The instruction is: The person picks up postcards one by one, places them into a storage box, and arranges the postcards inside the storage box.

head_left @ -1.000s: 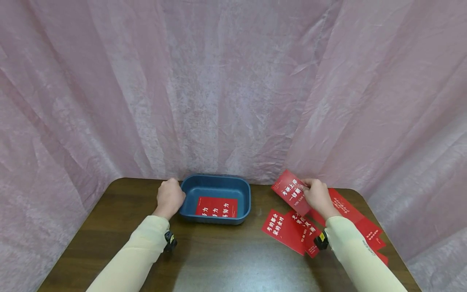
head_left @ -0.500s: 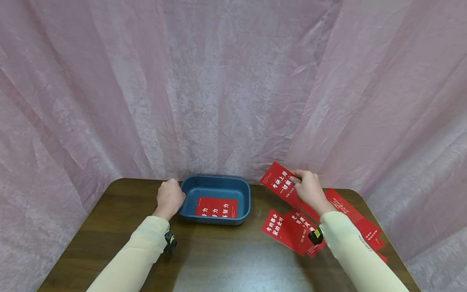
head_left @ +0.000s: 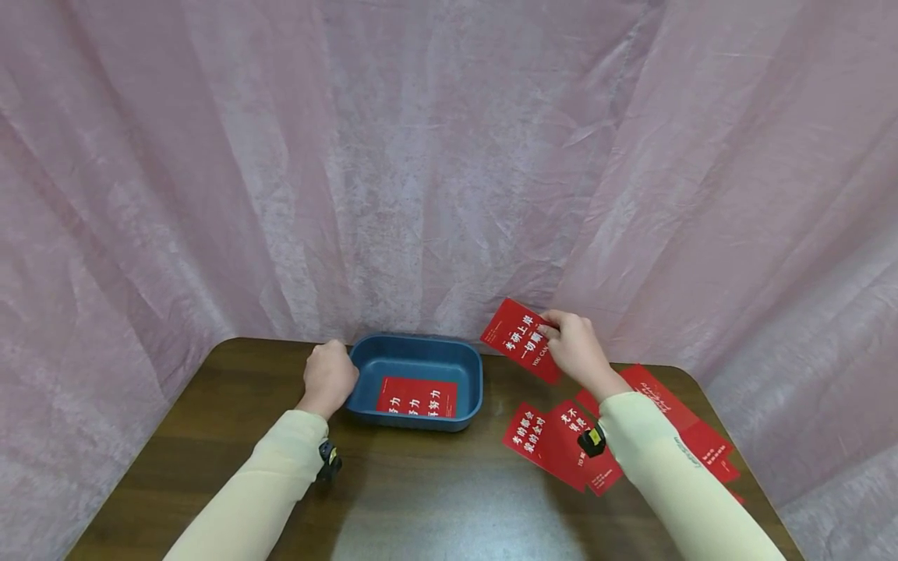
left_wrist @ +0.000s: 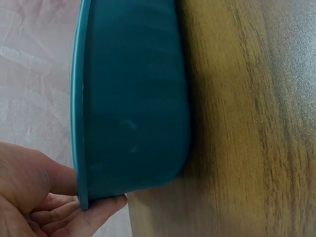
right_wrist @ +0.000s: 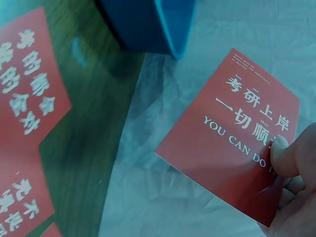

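My right hand [head_left: 578, 349] pinches a red card [head_left: 515, 336] with white lettering by its right edge and holds it up above the table. In the right wrist view the thumb lies across the printed face of the held card [right_wrist: 232, 143]. At the left end of a blue plastic basin [head_left: 414, 349], my left hand [head_left: 330, 379] grips the rim; the left wrist view shows fingers on both sides of the basin's rim [left_wrist: 79, 103]. Inside the basin lies another red card [head_left: 417, 396].
Several red cards [head_left: 543, 444] overlap on the wooden table [head_left: 421, 491] below my right wrist. More red cards [head_left: 666, 401] lie farther right, partly under the forearm. A pink curtain [head_left: 449, 171] hangs behind the table's back edge.
My right hand has moved left and up with the red card, away from the spread cards and closer to the basin. The left hand keeps its place on the rim.
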The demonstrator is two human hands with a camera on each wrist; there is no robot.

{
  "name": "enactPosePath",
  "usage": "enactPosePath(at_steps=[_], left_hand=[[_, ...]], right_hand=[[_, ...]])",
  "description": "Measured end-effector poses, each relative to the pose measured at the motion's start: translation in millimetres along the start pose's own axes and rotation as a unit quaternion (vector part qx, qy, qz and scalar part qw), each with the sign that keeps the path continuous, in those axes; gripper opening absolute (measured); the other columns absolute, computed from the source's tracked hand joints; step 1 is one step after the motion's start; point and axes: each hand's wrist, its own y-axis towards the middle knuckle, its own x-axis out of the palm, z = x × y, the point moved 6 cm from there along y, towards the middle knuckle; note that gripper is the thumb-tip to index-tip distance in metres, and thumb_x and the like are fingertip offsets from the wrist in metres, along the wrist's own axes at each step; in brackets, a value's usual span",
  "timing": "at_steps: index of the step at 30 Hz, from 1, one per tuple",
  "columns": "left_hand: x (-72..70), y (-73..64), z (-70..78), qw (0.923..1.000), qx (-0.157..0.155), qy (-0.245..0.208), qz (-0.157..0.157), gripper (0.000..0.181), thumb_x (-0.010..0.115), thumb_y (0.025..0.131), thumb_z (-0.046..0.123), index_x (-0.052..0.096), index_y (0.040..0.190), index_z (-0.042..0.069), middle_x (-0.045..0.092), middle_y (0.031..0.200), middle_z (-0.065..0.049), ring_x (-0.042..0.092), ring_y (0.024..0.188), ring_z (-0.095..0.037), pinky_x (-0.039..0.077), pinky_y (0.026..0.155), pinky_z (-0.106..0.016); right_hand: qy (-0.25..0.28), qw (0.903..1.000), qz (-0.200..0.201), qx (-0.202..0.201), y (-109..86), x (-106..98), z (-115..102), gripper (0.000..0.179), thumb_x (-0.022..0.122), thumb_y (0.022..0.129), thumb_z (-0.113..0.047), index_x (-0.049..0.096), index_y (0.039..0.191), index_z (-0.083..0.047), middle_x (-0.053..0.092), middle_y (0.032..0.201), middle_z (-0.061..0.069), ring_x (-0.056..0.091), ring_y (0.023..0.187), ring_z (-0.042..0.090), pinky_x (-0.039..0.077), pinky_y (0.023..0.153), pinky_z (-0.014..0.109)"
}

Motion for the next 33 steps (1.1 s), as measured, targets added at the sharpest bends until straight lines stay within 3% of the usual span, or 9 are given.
enactPosePath(at_steps=[8, 15, 25, 33], left_hand=[[0.3, -2.2, 0.6, 0.9999, -0.009, -0.003, -0.01, 0.014, 0.056, 0.081, 0.01, 0.062, 0.073, 0.0, 0.064, 0.07, -0.017, 0.061, 0.057, -0.027, 0.047, 0.043, -0.038], [0.6, 0.3, 0.1, 1.0, -0.003, 0.003, 0.002, 0.014, 0.055, 0.08, 0.009, 0.063, 0.072, 0.0, 0.065, 0.074, -0.021, 0.063, 0.06, -0.032, 0.048, 0.048, -0.042], [1.3, -1.5, -0.2, 1.0, -0.005, 0.008, 0.001, 0.013, 0.056, 0.081, 0.009, 0.064, 0.075, 0.0, 0.065, 0.073, -0.019, 0.063, 0.059, -0.03, 0.049, 0.047, -0.041], [-1.0, -5.1, 0.3, 1.0, -0.005, 0.006, -0.005, 0.014, 0.055, 0.082, 0.01, 0.063, 0.076, 0.0, 0.065, 0.073, -0.019, 0.061, 0.058, -0.029, 0.049, 0.046, -0.04]], right_hand=[[0.017, 0.9992, -0.022, -0.027, 6.6, 9, -28, 0.018, 0.058, 0.091, -0.014, 0.067, 0.107, -0.014, 0.069, 0.093, 0.002, 0.058, 0.074, 0.016, 0.048, 0.065, 0.029], [0.031, 0.9975, -0.033, -0.054, 14.6, 23, -55, 0.017, 0.059, 0.09, -0.013, 0.068, 0.104, -0.014, 0.07, 0.092, 0.002, 0.061, 0.073, 0.014, 0.051, 0.062, 0.027], [0.056, 0.9939, -0.065, -0.07, 19.8, 51, -89, 0.018, 0.06, 0.09, -0.014, 0.069, 0.106, -0.013, 0.069, 0.094, 0.003, 0.062, 0.073, 0.013, 0.053, 0.059, 0.024], [0.058, 0.9914, -0.092, -0.072, 17.3, 76, -104, 0.018, 0.061, 0.089, -0.016, 0.068, 0.106, -0.015, 0.069, 0.092, 0.0, 0.062, 0.072, 0.01, 0.052, 0.058, 0.022]])
